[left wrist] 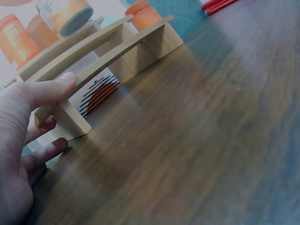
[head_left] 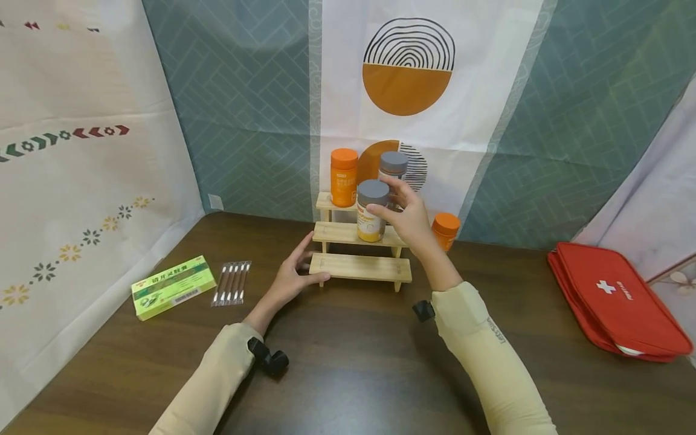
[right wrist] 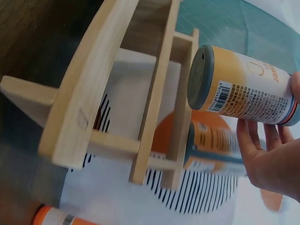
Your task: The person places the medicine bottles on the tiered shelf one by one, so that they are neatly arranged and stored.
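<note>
A three-tier wooden stand (head_left: 360, 267) rises in steps near the back of the table. My left hand (head_left: 290, 277) grips its left end; in the left wrist view the thumb lies on the lowest tier and other fingers pass below it. A white and yellow bottle with a grey lid (head_left: 371, 225) is held near its lid by my right hand (head_left: 409, 220). That bottle is upright over the middle tier, and both wrist views show its underside, apart from the wood. An orange bottle (head_left: 344, 180) and another grey-lidded bottle (head_left: 393, 163) stand on the top tier.
An orange-lidded bottle (head_left: 446, 227) stands right of the stand, partly hidden by my right arm. A red first-aid bag (head_left: 620, 299) lies far right. On the left are a green medicine box (head_left: 174, 287) and a pack of swabs (head_left: 231, 284). Fabric hangs behind the table.
</note>
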Tool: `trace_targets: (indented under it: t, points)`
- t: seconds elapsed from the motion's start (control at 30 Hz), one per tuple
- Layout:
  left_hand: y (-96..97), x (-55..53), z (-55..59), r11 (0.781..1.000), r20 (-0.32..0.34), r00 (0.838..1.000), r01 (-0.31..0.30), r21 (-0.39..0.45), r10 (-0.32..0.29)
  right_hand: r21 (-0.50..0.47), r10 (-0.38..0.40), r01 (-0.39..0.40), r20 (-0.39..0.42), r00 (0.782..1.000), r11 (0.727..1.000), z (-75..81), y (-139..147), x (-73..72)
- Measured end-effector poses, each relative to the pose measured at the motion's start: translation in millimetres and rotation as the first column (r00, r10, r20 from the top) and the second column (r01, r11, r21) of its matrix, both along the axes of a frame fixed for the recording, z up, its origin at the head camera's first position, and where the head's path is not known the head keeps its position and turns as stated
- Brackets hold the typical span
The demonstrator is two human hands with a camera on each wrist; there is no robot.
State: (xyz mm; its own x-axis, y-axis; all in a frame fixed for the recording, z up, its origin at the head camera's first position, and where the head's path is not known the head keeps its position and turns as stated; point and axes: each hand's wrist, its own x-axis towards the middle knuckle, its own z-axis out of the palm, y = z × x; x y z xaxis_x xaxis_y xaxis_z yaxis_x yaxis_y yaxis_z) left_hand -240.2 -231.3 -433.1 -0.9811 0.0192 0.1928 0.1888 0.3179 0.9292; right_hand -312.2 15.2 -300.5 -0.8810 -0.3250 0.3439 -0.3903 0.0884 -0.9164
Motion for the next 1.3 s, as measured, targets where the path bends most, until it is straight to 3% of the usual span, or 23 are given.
trace_targets:
  t: [0.23, 0.57, 0.77, 1.07, 1.3]
  points:
    - [0.3, 0.0, 1.7, 1.0, -0.009, 1.0, 0.004, -0.011, -0.004, 0.044, 0.056, -0.056, 0.006, 0.998, 0.997, 3.4, -24.2, -4.5]
    - [-0.9, 2.2, 1.1, 1.0, -0.002, 1.0, -0.005, -0.009, 0.005, -0.016, -0.066, 0.066, -0.009, 0.998, 0.998, -6.0, -48.1, -8.0]
    - [-0.2, 1.2, 0.5, 1.0, 0.018, 1.0, -0.004, -0.002, 0.004, 0.019, -0.072, 0.072, 0.005, 0.997, 0.997, -8.7, -54.5, -7.8]
    - [1.9, 1.1, 2.8, 1.0, -0.02, 1.0, 0.005, -0.017, -0.005, 0.014, -0.069, 0.069, -0.005, 0.998, 0.998, -14.2, -58.2, -10.4]
    - [-0.1, 1.6, 1.2, 1.0, -0.006, 1.0, 0.0, -0.008, 0.0, 0.021, -0.057, 0.057, 0.001, 0.998, 0.998, -16.1, -60.8, -11.1]
